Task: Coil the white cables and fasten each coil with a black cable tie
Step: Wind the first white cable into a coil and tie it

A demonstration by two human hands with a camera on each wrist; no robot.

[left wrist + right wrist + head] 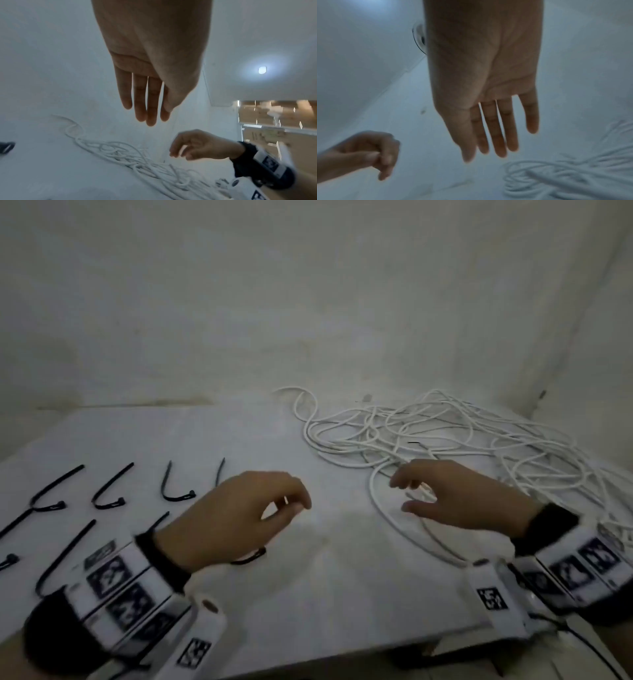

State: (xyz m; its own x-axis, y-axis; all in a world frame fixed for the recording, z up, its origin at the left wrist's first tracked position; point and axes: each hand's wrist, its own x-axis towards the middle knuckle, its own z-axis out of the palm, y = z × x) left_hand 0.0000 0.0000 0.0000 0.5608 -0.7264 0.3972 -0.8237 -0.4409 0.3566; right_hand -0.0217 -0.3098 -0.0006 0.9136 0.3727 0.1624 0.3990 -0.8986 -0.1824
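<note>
A tangle of white cables lies loose on the right half of the white table. Several black cable ties are laid out in rows on the left half. My left hand hovers over the table's middle, fingers loosely curled, thumb near the index finger, holding nothing. My right hand hovers over a near loop of the cables with relaxed fingers, also holding nothing. In the left wrist view the left hand shows extended fingers above the cables. In the right wrist view the right hand is spread above the cables.
One black tie lies partly under my left wrist. A white wall rises behind the table, with a side wall close on the right. The table's front edge runs near the bottom of the head view.
</note>
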